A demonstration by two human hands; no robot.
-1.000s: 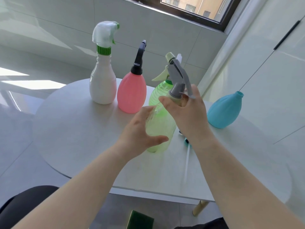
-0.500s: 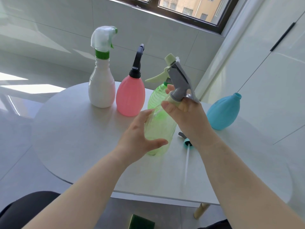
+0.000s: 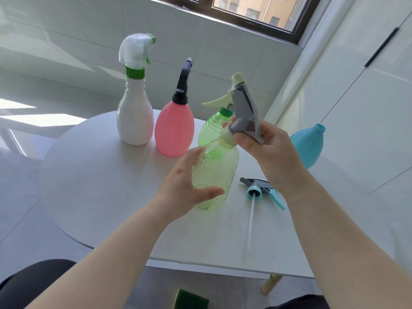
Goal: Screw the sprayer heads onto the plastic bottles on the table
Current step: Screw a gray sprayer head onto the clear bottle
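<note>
A clear light-green bottle [image 3: 215,172] stands tilted on the table [image 3: 107,175], and my left hand [image 3: 187,186] is wrapped around its body. My right hand [image 3: 265,146] grips the grey sprayer head [image 3: 244,110] that sits on the bottle's neck. A teal and grey sprayer head [image 3: 262,189] with a long dip tube lies loose on the table just right of the bottle. Behind my right hand a blue bottle [image 3: 308,147] with no head leans toward the wall.
At the back stand a white bottle [image 3: 134,121] with a white-green head, a pink bottle [image 3: 174,130] with a black head, and a ribbed green bottle [image 3: 211,128] with a pale green head. A green sponge [image 3: 191,299] lies below the near table edge.
My right hand has turned on the grey head, with the fingers shifted around its collar. The loose teal sprayer head, earlier mostly hidden by my right arm, is now in full view.
</note>
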